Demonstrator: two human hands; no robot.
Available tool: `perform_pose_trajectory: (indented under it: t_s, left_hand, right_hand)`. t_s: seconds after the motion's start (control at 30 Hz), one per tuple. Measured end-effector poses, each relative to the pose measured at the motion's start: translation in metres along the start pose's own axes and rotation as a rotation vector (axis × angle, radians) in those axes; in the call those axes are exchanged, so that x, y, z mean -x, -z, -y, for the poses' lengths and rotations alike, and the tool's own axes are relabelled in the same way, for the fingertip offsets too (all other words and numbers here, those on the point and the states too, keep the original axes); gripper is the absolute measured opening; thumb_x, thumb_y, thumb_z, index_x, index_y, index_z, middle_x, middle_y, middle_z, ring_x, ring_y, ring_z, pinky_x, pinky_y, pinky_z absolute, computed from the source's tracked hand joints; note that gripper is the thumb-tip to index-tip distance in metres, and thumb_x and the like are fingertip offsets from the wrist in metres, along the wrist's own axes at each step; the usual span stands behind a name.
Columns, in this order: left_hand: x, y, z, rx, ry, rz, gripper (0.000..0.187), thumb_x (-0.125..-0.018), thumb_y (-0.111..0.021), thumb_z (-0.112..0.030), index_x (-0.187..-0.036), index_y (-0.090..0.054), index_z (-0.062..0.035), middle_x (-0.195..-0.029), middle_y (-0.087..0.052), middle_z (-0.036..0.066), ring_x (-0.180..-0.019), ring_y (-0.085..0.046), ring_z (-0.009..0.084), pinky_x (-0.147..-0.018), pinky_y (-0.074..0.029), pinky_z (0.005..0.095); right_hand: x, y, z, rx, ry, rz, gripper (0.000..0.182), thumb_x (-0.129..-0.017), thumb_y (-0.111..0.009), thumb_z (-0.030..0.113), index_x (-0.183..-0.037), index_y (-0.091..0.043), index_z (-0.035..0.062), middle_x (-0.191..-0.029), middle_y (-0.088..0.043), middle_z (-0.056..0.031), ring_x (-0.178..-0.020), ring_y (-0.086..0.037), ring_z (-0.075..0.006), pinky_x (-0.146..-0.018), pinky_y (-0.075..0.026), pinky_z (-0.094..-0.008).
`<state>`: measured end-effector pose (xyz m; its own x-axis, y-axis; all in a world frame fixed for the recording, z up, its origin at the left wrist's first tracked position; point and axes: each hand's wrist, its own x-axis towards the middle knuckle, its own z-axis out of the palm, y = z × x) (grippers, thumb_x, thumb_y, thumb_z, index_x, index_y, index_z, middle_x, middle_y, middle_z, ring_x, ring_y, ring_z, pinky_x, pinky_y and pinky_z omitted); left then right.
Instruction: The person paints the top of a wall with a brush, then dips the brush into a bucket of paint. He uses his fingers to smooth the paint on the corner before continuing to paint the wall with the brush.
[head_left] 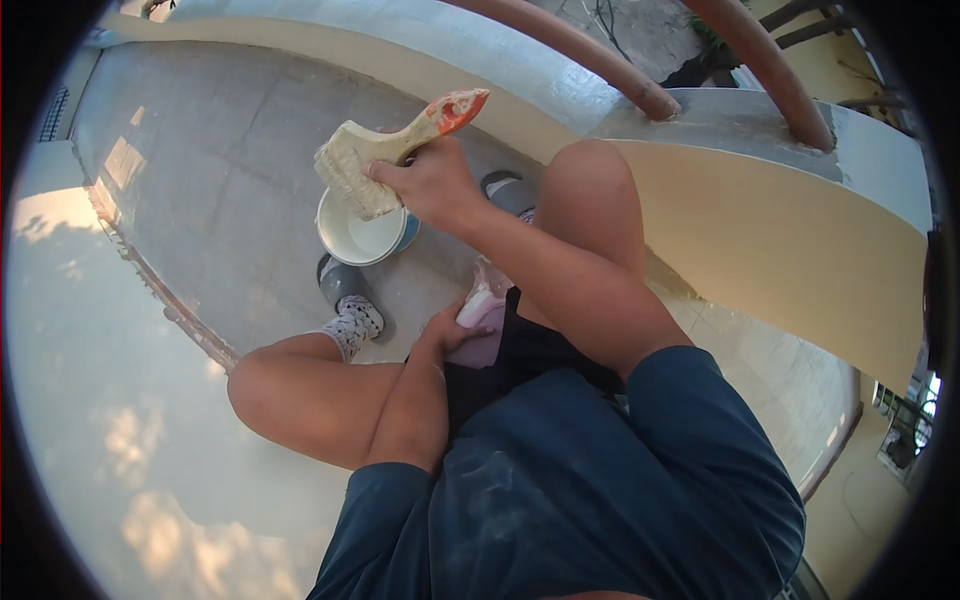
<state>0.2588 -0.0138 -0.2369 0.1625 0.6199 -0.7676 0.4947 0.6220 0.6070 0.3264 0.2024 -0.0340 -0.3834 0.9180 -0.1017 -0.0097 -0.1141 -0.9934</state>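
Observation:
My right hand [437, 183] is closed around a wide paintbrush [362, 172] with an orange-tipped handle and pale, paint-caked bristles. The brush is above a white bucket [365, 232], covering part of its opening. The bucket stands on the floor between my feet and has a blue patch on its side. My left hand [450, 328] rests low in my lap, its fingers curled at a small white object [480, 306] and lilac material [480, 348]. I cannot make out what these are.
A curved cream-coloured low wall [770, 240] with brown rails [590, 50] runs along my right and ahead. To the left is a pale wall [110, 390] with sunlit patches. Grey tiled floor [220, 140] extends ahead. My grey slippers [345, 283] flank the bucket.

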Motion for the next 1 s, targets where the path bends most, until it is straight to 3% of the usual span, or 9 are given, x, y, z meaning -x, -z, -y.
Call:
perform_pose_trajectory:
  t_s: [0.17, 0.33, 0.37, 0.5, 0.6, 0.7, 0.8, 0.93, 1.0]
  left_hand:
    - [-0.015, 0.009, 0.0, -0.116, 0.058, 0.129, 0.11, -0.054, -0.085, -0.051, -0.14, -0.039, -0.0017, -0.129, -0.053, 0.025, -0.121, -0.051, 0.0337, -0.101, -0.04, 0.0363]
    - [-0.017, 0.046, -0.021, -0.252, 0.076, 0.249, 0.11, -0.053, -0.084, -0.054, -0.14, -0.039, -0.0019, -0.127, -0.055, 0.024, -0.118, -0.053, 0.0341, -0.102, -0.039, 0.0381]
    - [-0.016, 0.048, -0.025, -0.3, 0.049, 0.208, 0.108, -0.053, -0.083, -0.055, -0.138, -0.042, -0.0026, -0.126, -0.056, 0.024, -0.116, -0.055, 0.0334, -0.1, -0.041, 0.0384]
    - [-0.036, 0.049, -0.011, -0.304, -0.12, 0.179, 0.105, -0.053, -0.083, -0.054, -0.138, -0.043, -0.0054, -0.126, -0.055, 0.024, -0.115, -0.056, 0.0326, -0.098, -0.042, 0.0374]
    - [-0.013, 0.055, -0.029, -0.187, -0.057, 0.165, 0.102, -0.054, -0.08, -0.058, -0.136, -0.047, -0.0085, -0.122, -0.058, 0.024, -0.113, -0.057, 0.0343, -0.097, -0.043, 0.0381]
    - [-0.019, 0.038, -0.016, -0.37, -0.177, 0.007, 0.097, -0.055, -0.075, -0.064, -0.132, -0.051, -0.0089, -0.117, -0.061, 0.023, -0.109, -0.059, 0.036, -0.094, -0.045, 0.0402]
    - [-0.022, 0.04, -0.027, -0.45, -0.138, 0.06, 0.097, -0.055, -0.072, -0.069, -0.128, -0.054, -0.0076, -0.113, -0.063, 0.023, -0.106, -0.06, 0.037, -0.092, -0.046, 0.0417]
    - [-0.015, 0.044, -0.054, -0.648, -0.134, -0.019, 0.087, -0.061, -0.075, -0.059, -0.127, -0.055, -0.005, -0.115, -0.062, 0.023, -0.107, -0.059, 0.0362, -0.093, -0.046, 0.0415]
    - [-0.001, 0.052, -0.078, -0.637, -0.195, -0.099, 0.078, -0.066, -0.075, -0.049, -0.126, -0.055, -0.0042, -0.116, -0.061, 0.023, -0.108, -0.059, 0.036, -0.093, -0.046, 0.0413]
  right_hand:
    - [-0.026, -0.006, -0.005, -0.052, -0.049, -0.082, 0.037, -0.078, -0.07, 0.013, -0.109, -0.064, -0.0044, -0.094, -0.07, -0.0142, -0.081, -0.066, -0.0159, -0.071, -0.051, -0.0284]
    - [-0.018, 0.003, -0.008, 0.054, -0.106, -0.062, 0.038, -0.079, -0.069, 0.016, -0.111, -0.063, -0.0029, -0.093, -0.069, -0.0156, -0.082, -0.066, -0.0185, -0.074, -0.05, -0.0284]
    - [-0.014, 0.004, -0.005, 0.04, -0.104, -0.131, 0.035, -0.075, -0.069, 0.017, -0.105, -0.066, -0.0004, -0.087, -0.068, -0.0194, -0.082, -0.068, -0.0292, -0.074, -0.051, -0.034]
    - [0.0, 0.009, -0.002, 0.033, 0.0, -0.223, 0.034, -0.075, -0.069, 0.017, -0.104, -0.066, -0.0008, -0.087, -0.068, -0.0196, -0.081, -0.068, -0.0286, -0.073, -0.051, -0.0338]
    - [0.012, 0.014, 0.014, 0.142, 0.12, -0.144, 0.033, -0.075, -0.07, 0.016, -0.103, -0.066, -0.001, -0.088, -0.068, -0.0198, -0.079, -0.068, -0.027, -0.072, -0.051, -0.0335]
    - [0.018, 0.032, -0.016, 0.107, 0.158, -0.233, 0.034, -0.078, -0.07, 0.007, -0.108, -0.063, -0.0063, -0.098, -0.069, -0.0116, -0.083, -0.064, -0.0134, -0.073, -0.052, -0.027]
    - [0.028, 0.039, 0.003, 0.257, 0.161, -0.171, 0.038, -0.078, -0.07, 0.007, -0.113, -0.061, -0.0058, -0.103, -0.067, -0.0117, -0.087, -0.063, -0.0133, -0.076, -0.051, -0.0268]
    - [0.023, 0.042, 0.015, 0.047, 0.257, -0.069, 0.045, -0.078, -0.07, 0.007, -0.119, -0.057, -0.0052, -0.108, -0.066, -0.013, -0.091, -0.063, -0.014, -0.078, -0.05, -0.0254]
    - [0.017, 0.04, 0.009, 0.067, 0.181, -0.243, 0.048, -0.078, -0.07, 0.006, -0.122, -0.056, -0.0052, -0.109, -0.065, -0.0126, -0.092, -0.062, -0.0139, -0.08, -0.05, -0.0246]
